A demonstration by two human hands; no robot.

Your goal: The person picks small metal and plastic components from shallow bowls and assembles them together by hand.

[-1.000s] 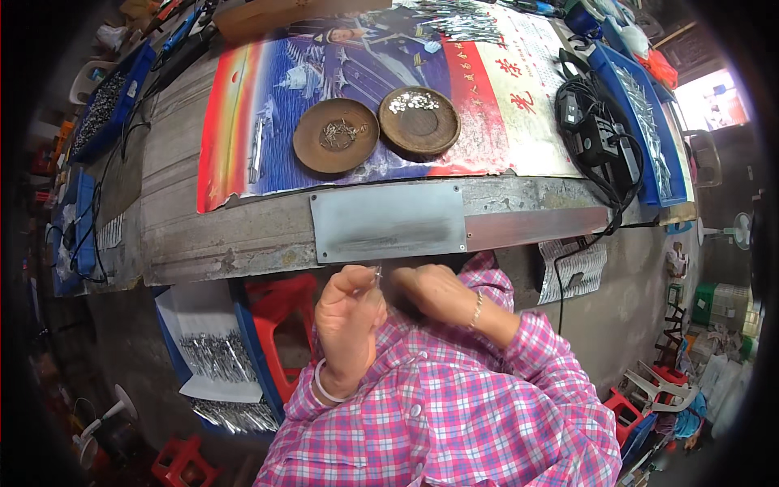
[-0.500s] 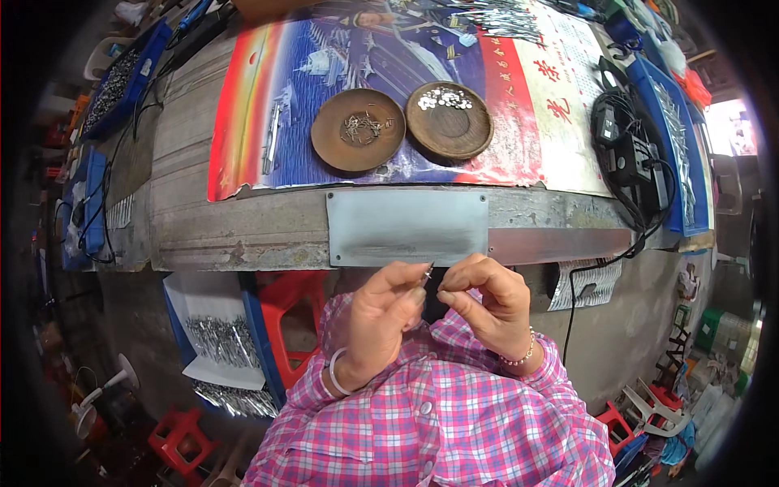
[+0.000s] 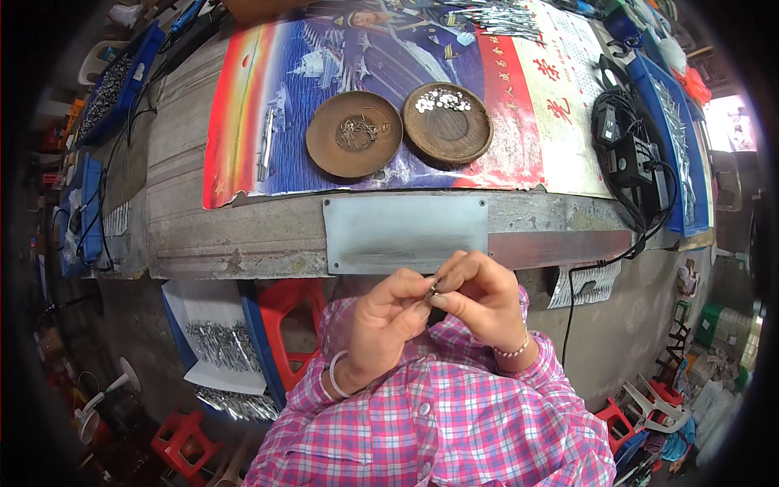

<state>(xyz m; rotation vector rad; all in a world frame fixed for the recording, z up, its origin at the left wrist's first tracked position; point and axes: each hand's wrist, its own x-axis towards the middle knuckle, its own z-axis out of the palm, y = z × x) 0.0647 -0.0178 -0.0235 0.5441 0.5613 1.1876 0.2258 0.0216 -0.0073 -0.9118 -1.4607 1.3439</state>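
Observation:
My left hand [image 3: 388,316] and my right hand [image 3: 480,300] meet fingertip to fingertip over my lap, just below the table edge. Between the left thumb and forefinger sits a small metal piece [image 3: 436,290], mostly covered by fingers. The right thumb and forefinger are pinched at the same spot; whether they grip a separate part is hidden. Beyond the hands, a brown wooden dish [image 3: 349,161] holds small thin metal pins [image 3: 357,131]. Touching it on the right, a second wooden dish [image 3: 450,152] holds small shiny discs [image 3: 442,100].
A grey metal plate [image 3: 406,231] is screwed to the table's front edge. Black cables and adapters [image 3: 629,154] lie at the right beside a blue tray [image 3: 677,162]. Lower left, another blue tray [image 3: 174,312] holds many thin metal pieces beside a red stool [image 3: 288,312].
My right hand has moved left, so its fingertips now touch those of my left hand around the small metal piece. Before, a gap showed between them.

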